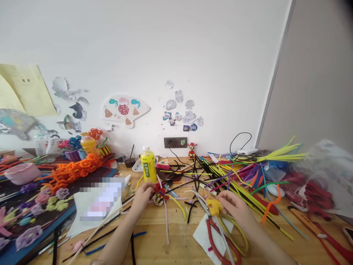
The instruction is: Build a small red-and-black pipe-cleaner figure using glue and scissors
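Hands are busy at the bottom centre of the wooden table (154, 239): the left hand (142, 197) is pinching a red pipe-cleaner figure (160, 193), the right hand (237, 210) is pinching a yellow pipe-cleaner piece (213, 206) above red-handled pliers (217, 235), loose pipe cleaners (234, 180) are crowding in on the right, and a yellow drink bottle (148, 165) is standing just behind the left hand.

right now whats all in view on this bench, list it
pipe cleaners: many, yellow, black, purple and red, heaped right of centre
pliers: one, red handles, on white paper
white paper: one sheet, white, under the pliers
yellow piece: one, yellow, at the pliers' tip
small craft figure: one, red and black, in the left hand
bottle: one, yellow, behind the left hand
orange pipe-cleaner chain: one, orange, on the blue board
blue board: one, blue, at left
pink bowl: one, pink, far left
wall socket: one, dark, on the wall
left hand: one, holding the small craft figure
right hand: one, fingers at the yellow piece
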Available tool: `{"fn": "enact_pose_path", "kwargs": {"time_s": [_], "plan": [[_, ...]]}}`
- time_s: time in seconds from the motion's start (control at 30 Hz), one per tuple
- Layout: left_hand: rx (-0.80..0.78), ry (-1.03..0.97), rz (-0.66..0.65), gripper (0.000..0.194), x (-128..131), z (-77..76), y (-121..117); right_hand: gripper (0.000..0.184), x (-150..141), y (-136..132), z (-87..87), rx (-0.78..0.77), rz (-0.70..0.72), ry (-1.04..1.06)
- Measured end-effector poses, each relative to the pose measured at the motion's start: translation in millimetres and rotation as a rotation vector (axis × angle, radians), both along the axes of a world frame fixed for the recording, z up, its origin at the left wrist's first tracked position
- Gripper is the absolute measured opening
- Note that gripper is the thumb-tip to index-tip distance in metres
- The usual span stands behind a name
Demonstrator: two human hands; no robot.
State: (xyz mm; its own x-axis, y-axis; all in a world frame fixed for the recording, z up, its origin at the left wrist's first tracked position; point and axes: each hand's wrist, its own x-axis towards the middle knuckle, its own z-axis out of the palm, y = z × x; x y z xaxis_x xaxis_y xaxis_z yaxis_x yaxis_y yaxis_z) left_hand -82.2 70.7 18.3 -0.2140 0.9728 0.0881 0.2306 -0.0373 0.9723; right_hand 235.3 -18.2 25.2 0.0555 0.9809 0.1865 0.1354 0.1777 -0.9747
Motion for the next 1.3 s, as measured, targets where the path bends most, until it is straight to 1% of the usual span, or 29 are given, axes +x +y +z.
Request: {"fn": "enact_pose_path", "kwargs": {"time_s": [0.07, 0.13, 0.23, 0.3, 0.4, 0.43, 0.47, 0.5, 0.53, 0.57, 0.63, 0.7, 0.77, 0.8, 0.87, 0.93, 1.03, 1.1, 1.2, 1.3], "plan": [[0.092, 0.04, 0.055, 0.016, -4, 7.8, -2, 0.036, -1, -2, 1.7, 0.011, -0.005, 0.034], [0.162, 0.071, 0.082, 0.011, -5, 17.6, -8, 0.037, -2, -4, 2.6, 0.034, 0.008, 0.07], [0.231, 0.106, 0.018, 0.012, 11, 29.5, -24, 0.04, -2, -4, -0.8, 0.06, 0.015, 0.1], [0.254, 0.152, -0.082, 0.013, 32, 31.8, -40, 0.041, -1, -2, -6.1, 0.059, -0.004, 0.085], [0.278, 0.246, -0.251, 0.015, 70, 25.2, -72, 0.042, 1, 0, -13.4, 0.055, -0.043, 0.039], [0.292, 0.297, -0.319, 0.017, 82, 21.0, -83, 0.042, 2, 1, -14.7, 0.062, -0.059, 0.022], [0.337, 0.454, -0.454, 0.021, 92, 16.4, -93, 0.042, 3, 1, -15.1, 0.075, -0.074, 0.0], [0.373, 0.572, -0.564, 0.025, 101, 11.9, -102, 0.042, 3, 0, -14.9, 0.092, -0.089, -0.029], [0.375, 0.624, -0.659, 0.028, 108, 7.7, -109, 0.042, 3, 0, -14.1, 0.113, -0.103, -0.066], [0.346, 0.627, -0.746, 0.03, 113, 4.4, -115, 0.041, 3, 0, -12.9, 0.135, -0.116, -0.108], [0.317, 0.654, -0.79, 0.032, 118, 0.5, -120, 0.036, 2, -1, -10.6, 0.185, -0.149, -0.198], [0.315, 0.693, -0.734, 0.029, 116, 0.3, -117, 0.027, 2, 1, -9.5, 0.23, -0.188, -0.272], [0.314, 0.763, -0.615, 0.028, 110, 2.2, -109, 0.014, 5, 5, -9.6, 0.256, -0.227, -0.326], [0.301, 0.828, -0.554, 0.028, 106, 3.1, -103, 0.012, 8, 7, -9.7, 0.265, -0.258, -0.368], [0.269, 0.958, -0.466, 0.028, 96, 3.5, -89, 0.013, 20, 12, -9.3, 0.275, -0.337, -0.497], [0.245, 1.005, -0.425, 0.03, 86, 1.3, -75, 0.015, 34, 16, -7.8, 0.277, -0.412, -0.641], [0.181, 1.033, -0.393, 0.033, 78, -4.7, -62, 0.018, 54, 20, -5.7, 0.257, -0.465, -0.736], [0.17, 1.054, -0.418, 0.04, 77, -7.7, -59, 0.02, 59, 21, -6.4, 0.252, -0.473, -0.776], [0.199, 1.105, -0.473, 0.032, 80, -9.2, -61, 0.02, 55, 21, -10.8, 0.271, -0.434, -0.83], [0.227, 1.123, -0.478, 0.027, 82, -8.7, -63, 0.02, 44, 18, -15.9, 0.316, -0.367, -0.875]]}}
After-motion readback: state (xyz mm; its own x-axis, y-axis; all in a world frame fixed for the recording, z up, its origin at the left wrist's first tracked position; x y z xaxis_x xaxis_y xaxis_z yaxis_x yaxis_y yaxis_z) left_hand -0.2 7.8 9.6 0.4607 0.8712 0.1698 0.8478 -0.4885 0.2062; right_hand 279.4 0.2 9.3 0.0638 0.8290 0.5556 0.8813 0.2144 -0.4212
